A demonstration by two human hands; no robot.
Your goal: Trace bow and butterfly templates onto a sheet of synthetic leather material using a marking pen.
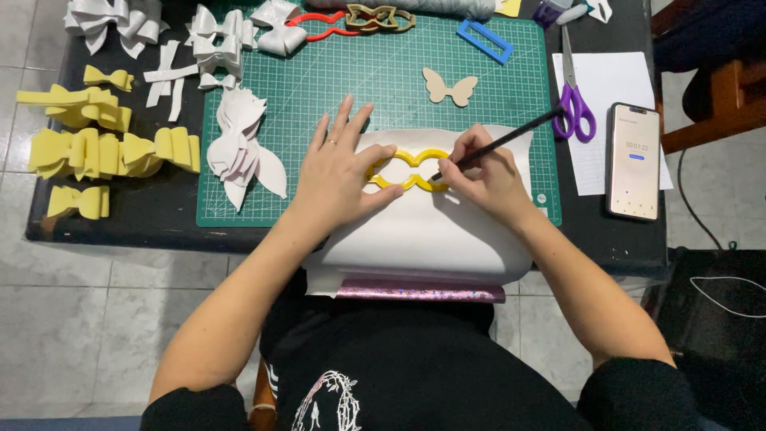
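Pressing flat, the left hand (339, 172) pins a yellow bow-shaped template (408, 170) against a white sheet (431, 231) that lies partly on the green cutting mat (359, 80) and overhangs the near edge of the dark tabletop (120, 223); its fingers are spread, thumb and index touching the template's left loop. The right hand (483, 175) has its grip closed on a black pencil (511, 140), whose tip meets the template's right loop. Left of the mat lie yellow foam bows (104, 152) and white bow pieces (243, 144). On the mat sits a tan butterfly cutout (449, 86) and a blue rectangular frame (485, 40). Purple-handled scissors (573, 100) rest on paper beside a smartphone (633, 160)
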